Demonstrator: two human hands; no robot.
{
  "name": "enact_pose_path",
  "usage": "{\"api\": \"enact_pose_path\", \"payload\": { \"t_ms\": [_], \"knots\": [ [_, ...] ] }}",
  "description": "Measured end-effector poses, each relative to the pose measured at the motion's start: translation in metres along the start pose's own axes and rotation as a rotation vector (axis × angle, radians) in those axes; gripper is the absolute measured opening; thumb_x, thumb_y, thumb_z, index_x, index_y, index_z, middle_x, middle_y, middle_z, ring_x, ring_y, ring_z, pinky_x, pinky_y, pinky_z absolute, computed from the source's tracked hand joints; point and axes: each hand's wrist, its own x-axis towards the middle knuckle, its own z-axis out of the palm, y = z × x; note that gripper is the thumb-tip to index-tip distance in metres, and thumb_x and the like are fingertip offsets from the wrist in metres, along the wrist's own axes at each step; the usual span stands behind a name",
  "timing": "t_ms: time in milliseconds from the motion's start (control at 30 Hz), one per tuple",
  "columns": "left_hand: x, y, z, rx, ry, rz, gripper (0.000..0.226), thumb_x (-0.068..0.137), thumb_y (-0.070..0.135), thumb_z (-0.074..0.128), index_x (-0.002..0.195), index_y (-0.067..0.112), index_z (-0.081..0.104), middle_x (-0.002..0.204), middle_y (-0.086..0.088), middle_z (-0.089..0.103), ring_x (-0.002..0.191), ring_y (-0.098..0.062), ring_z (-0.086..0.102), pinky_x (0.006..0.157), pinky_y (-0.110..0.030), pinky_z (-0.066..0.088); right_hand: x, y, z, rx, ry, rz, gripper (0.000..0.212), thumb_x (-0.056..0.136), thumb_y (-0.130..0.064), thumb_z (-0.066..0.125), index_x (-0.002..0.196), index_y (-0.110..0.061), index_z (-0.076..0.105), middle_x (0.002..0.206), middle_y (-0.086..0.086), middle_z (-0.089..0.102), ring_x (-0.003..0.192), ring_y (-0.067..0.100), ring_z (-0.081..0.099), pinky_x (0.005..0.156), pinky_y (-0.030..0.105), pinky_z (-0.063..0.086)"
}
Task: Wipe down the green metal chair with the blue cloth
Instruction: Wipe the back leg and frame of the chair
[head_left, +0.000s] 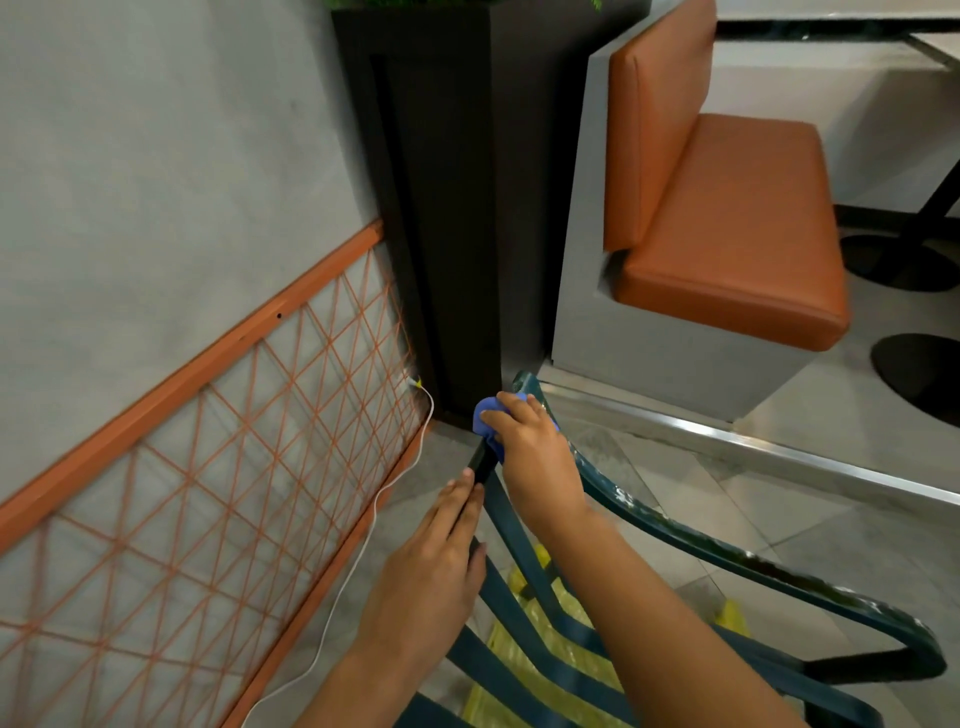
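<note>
Blue cloth (487, 422) bunched on green metal chair (675, 530) frame (paint seemingly chipped).

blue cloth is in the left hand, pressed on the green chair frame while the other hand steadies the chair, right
Not quite: the head view shows the blue cloth in the right hand, pressed on the green chair frame. It is the left hand that steadies the chair.
</note>
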Motion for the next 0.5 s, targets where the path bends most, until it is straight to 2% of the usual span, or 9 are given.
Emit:
{"api": "enact_pose_path", "payload": {
  "t_ms": [67,133,200,400,500],
  "knots": [
    [0.001,0.0,0.0,-0.01,0.01,-0.004,0.062,0.064,0.028,0.08,0.121,0.01,0.061,0.13,-0.003,0.057,0.116,-0.011,0.055,0.096,-0.022,0.032,-0.011,-0.003,0.005,0.007,-0.006,-0.025,0.048,0.091,0.003,0.046,0.135,-0.015,0.046,0.151,0.006,0.027,0.141,0.028,0.014,0.107,0.043,0.03],
    [0.001,0.001,0.0,-0.002,0.017,-0.011,0.062,0.064,0.027,0.08,0.121,0.01,0.061,0.129,-0.003,0.057,0.116,-0.011,0.055,0.095,-0.023,0.032,-0.012,-0.001,0.006,0.036,0.028,-0.083,0.044,0.087,0.005,0.051,0.129,-0.01,0.053,0.146,0.011,0.037,0.138,0.033,0.023,0.103,0.05,0.038],
    [0.001,0.0,0.003,-0.017,0.018,-0.011,0.061,0.066,0.025,0.079,0.122,0.01,0.06,0.132,-0.004,0.055,0.118,-0.011,0.053,0.095,-0.022,0.034,-0.001,0.006,0.004,0.012,0.02,-0.085,0.043,0.087,0.005,0.051,0.127,-0.011,0.055,0.144,0.009,0.04,0.137,0.032,0.026,0.098,0.047,0.042],
    [0.0,-0.001,0.004,-0.068,0.001,-0.029,0.06,0.067,0.022,0.079,0.123,0.01,0.059,0.134,-0.003,0.053,0.118,-0.011,0.054,0.09,-0.019,0.039,-0.006,-0.002,0.001,0.0,-0.014,0.002,0.049,0.093,0.003,0.041,0.138,-0.016,0.042,0.153,0.003,0.023,0.142,0.026,0.01,0.107,0.039,0.029],
    [0.0,-0.001,0.002,-0.099,-0.016,-0.057,0.06,0.07,0.024,0.077,0.126,0.011,0.056,0.136,-0.002,0.051,0.117,-0.012,0.054,0.088,-0.016,0.037,-0.004,0.002,0.002,0.0,0.003,-0.04,0.046,0.092,0.002,0.044,0.134,-0.014,0.047,0.15,0.005,0.03,0.141,0.027,0.015,0.104,0.041,0.033]
  ]
}}
